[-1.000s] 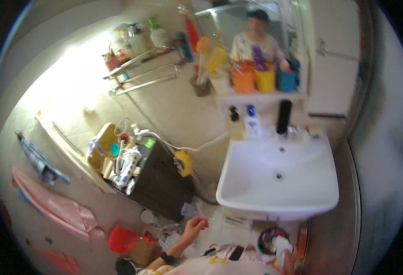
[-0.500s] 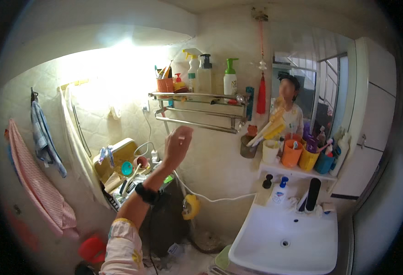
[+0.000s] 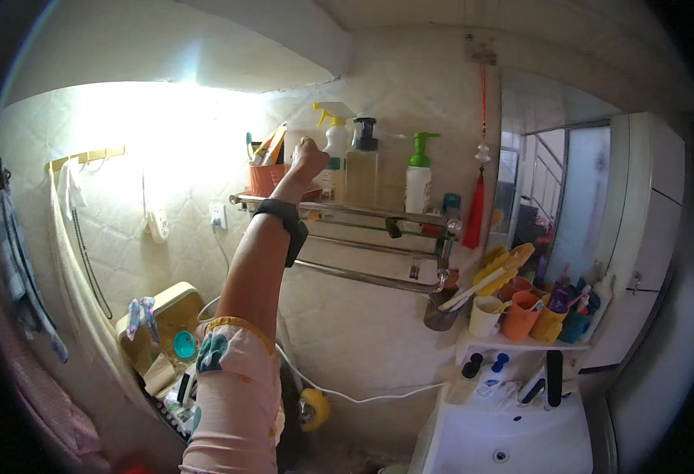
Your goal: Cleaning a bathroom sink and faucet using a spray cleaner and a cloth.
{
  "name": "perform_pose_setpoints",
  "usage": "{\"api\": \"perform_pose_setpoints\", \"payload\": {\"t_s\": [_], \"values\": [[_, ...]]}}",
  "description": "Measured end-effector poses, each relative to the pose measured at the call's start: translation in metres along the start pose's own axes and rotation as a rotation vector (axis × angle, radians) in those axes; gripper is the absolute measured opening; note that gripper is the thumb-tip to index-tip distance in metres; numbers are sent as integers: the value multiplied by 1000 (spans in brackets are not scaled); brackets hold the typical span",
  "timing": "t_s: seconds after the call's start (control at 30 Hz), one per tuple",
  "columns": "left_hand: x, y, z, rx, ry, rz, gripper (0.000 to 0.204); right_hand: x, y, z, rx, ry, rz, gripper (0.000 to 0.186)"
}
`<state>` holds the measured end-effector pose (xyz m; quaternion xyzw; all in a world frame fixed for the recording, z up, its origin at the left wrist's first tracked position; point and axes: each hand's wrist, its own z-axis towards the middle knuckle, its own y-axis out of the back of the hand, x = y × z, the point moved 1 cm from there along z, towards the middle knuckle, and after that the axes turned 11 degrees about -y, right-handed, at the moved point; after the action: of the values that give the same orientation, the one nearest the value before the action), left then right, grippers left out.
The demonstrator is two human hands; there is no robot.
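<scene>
My left hand (image 3: 307, 160), a dark watch (image 3: 284, 225) on its wrist, is raised over the left end of the metal wall shelf (image 3: 363, 212). Its fingers look curled; whatever they hold, if anything, is hidden behind the hand. Just left of it stands an orange basket (image 3: 266, 181) holding tubes and a brush. A yellow-topped spray bottle (image 3: 334, 150) is right beside the fingers. Further right are a clear pump bottle (image 3: 362, 170) with a black top and a white pump bottle (image 3: 418, 182) with a green top. My right hand is out of view.
A white sink (image 3: 513, 434) sits at lower right, below a ledge of colored cups (image 3: 523, 316) and a mirror (image 3: 548, 189). A red tassel (image 3: 474, 213) hangs near the shelf. Towels (image 3: 27, 268) hang at left. A cluttered beige basin (image 3: 181, 304) stands at lower left.
My left hand has risen from below the shelf to above its left end, and its fingers now cover where a red-topped pump bottle showed. The view has tilted up.
</scene>
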<state>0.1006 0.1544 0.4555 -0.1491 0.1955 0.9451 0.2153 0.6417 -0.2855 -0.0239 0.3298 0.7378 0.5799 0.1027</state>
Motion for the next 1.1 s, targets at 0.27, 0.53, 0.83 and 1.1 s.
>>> {"api": "perform_pose_setpoints", "payload": {"t_s": [0.27, 0.53, 0.83, 1.1], "values": [[-6, -11, 6, 343, 35, -210, 60, 16, -12, -12, -50, -80, 114, 52], [-14, -11, 2, 280, 44, -281, 68, 18, -17, -19, -106, -121, 235, 51], [-36, 7, -8, -269, -441, -162, 63, 5, -23, -12, -138, -94, 444, 51], [-119, 75, -63, -274, -572, -141, 68, -28, -37, -4, -167, -80, 727, 51]]}}
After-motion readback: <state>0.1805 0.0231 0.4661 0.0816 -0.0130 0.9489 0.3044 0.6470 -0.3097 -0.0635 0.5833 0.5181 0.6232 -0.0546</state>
